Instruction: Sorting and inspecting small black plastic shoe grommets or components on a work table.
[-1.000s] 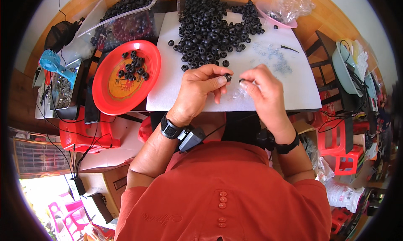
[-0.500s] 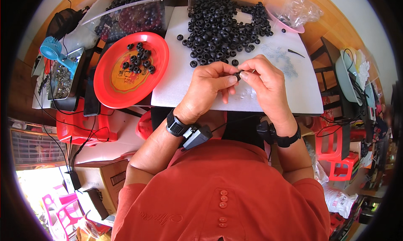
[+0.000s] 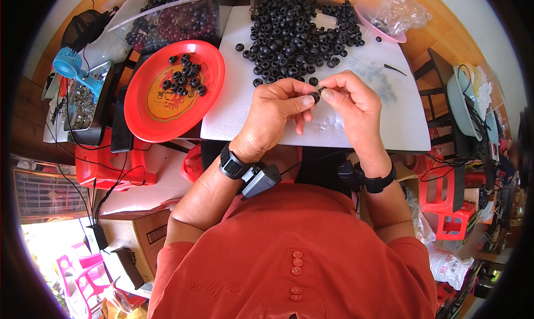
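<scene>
Over the near part of the white board (image 3: 233,116), my two hands meet. My left hand (image 3: 275,110) pinches a small black bead (image 3: 316,96) between thumb and forefinger, its other fingers curled below. The thumb and forefinger of my right hand (image 3: 356,99) close at the bead's upper right side; whatever they grip there is too small to make out. Just beyond my fingertips lies a big heap of black beads (image 3: 283,38) with round holes. Several more black beads (image 3: 179,81) rest on a red plate (image 3: 136,110) to the left.
Small clear pieces (image 3: 378,82) and a slim black pointed object (image 3: 395,69) lie on the board's right side. A clear bin of beads (image 3: 172,30) stands back left, a pink bowl (image 3: 397,38) back right. At far left are a blue fan (image 3: 68,63) and a metal tray (image 3: 86,110).
My hands stay together over the board. My right fingertips have shifted slightly up and right, so more of the bead in my left fingers shows.
</scene>
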`<state>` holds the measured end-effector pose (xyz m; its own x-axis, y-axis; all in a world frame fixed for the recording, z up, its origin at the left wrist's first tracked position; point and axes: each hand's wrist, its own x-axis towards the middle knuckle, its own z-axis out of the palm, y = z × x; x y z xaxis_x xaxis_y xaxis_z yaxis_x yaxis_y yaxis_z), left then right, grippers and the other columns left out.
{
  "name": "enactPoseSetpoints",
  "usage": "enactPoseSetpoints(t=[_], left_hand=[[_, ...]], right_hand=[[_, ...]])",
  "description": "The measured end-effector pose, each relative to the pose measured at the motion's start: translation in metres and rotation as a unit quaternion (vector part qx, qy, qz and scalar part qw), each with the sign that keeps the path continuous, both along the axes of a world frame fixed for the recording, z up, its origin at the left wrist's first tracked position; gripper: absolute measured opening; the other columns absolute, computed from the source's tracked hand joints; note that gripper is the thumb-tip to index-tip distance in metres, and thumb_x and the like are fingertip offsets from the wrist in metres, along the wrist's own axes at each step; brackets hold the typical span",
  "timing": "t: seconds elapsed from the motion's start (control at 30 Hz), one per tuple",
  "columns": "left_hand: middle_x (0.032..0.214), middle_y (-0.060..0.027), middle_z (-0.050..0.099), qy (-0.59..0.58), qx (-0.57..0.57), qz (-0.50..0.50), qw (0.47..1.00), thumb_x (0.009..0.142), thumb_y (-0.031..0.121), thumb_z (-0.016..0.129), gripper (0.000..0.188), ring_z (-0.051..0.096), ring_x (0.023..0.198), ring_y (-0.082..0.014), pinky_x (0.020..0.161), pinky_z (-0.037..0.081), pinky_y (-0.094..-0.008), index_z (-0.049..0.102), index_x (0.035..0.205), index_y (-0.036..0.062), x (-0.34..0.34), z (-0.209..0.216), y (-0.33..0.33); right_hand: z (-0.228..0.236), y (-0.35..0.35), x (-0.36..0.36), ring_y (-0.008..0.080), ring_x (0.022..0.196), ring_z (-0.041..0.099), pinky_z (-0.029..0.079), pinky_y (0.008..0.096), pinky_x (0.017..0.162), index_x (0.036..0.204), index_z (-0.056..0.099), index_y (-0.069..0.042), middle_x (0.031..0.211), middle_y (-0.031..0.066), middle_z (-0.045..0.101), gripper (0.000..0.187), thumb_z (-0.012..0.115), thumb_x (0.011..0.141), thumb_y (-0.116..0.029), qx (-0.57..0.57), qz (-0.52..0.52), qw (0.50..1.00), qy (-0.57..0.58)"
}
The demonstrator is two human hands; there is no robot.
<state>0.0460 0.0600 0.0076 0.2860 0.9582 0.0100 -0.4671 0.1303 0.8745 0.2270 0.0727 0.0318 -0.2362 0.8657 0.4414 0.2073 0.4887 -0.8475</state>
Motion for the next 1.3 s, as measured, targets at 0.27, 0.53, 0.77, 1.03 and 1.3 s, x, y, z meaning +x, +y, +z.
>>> enactPoseSetpoints(t=[0.27, 0.53, 0.77, 1.03, 1.3], left_hand=[[0.093, -0.0122, 0.066, -0.013, -0.011, -0.003, 1.0, 0.096, 0.001, 0.059, 0.02, 0.063, 0.075, -0.0166, 0.055, 0.051, -0.0264, 0.061, 0.114, -0.0076, -0.001, 0.0, 0.0], [0.094, -0.0127, 0.065, -0.043, -0.025, -0.011, 0.999, 0.096, 0.001, 0.059, 0.019, 0.063, 0.074, -0.0173, 0.054, 0.051, -0.0268, 0.06, 0.112, -0.0081, -0.003, -0.002, 0.001], [0.092, -0.0124, 0.065, -0.055, -0.025, -0.018, 0.998, 0.096, 0.002, 0.06, 0.018, 0.064, 0.073, -0.0177, 0.053, 0.051, -0.0271, 0.06, 0.111, -0.0082, -0.004, -0.002, 0.001], [0.09, -0.0118, 0.065, -0.049, -0.026, -0.011, 0.998, 0.096, 0.002, 0.061, 0.017, 0.063, 0.071, -0.017, 0.051, 0.05, -0.0267, 0.06, 0.11, -0.0069, -0.003, -0.002, 0.001], [0.09, -0.0115, 0.065, -0.034, -0.012, -0.004, 0.999, 0.095, 0.002, 0.061, 0.017, 0.064, 0.07, -0.0167, 0.05, 0.05, -0.0269, 0.061, 0.109, -0.0072, -0.001, -0.004, 0.002]], right_hand=[[0.003, -0.001, -0.001, 0.0104, 0.084, 0.061, 0.05, 0.0255, 0.078, 0.098, 0.065, 0.001, 0.09, 0.0041, 0.067, 0.008, 0.066, 0.09, -0.001, -0.009, -0.007, 1.0, 0.006], [0.002, 0.001, -0.009, 0.0104, 0.08, 0.062, 0.05, 0.0252, 0.074, 0.098, 0.065, 0.002, 0.089, 0.0042, 0.066, 0.008, 0.065, 0.09, 0.003, 0.023, 0.022, 0.999, 0.002], [0.004, 0.002, -0.008, 0.0106, 0.08, 0.061, 0.05, 0.0249, 0.072, 0.098, 0.065, 0.001, 0.087, 0.0039, 0.064, 0.008, 0.065, 0.09, 0.002, 0.028, 0.01, 1.0, -0.006], [0.01, 0.002, -0.006, 0.011, 0.076, 0.059, 0.048, 0.0248, 0.07, 0.097, 0.065, 0.0, 0.086, 0.0038, 0.062, 0.008, 0.066, 0.089, 0.002, 0.058, 0.006, 0.997, -0.042], [0.008, 0.002, -0.009, 0.0119, 0.078, 0.06, 0.049, 0.0254, 0.071, 0.097, 0.065, 0.0, 0.088, 0.005, 0.063, 0.008, 0.065, 0.09, 0.002, 0.067, 0.022, 0.996, -0.053]])
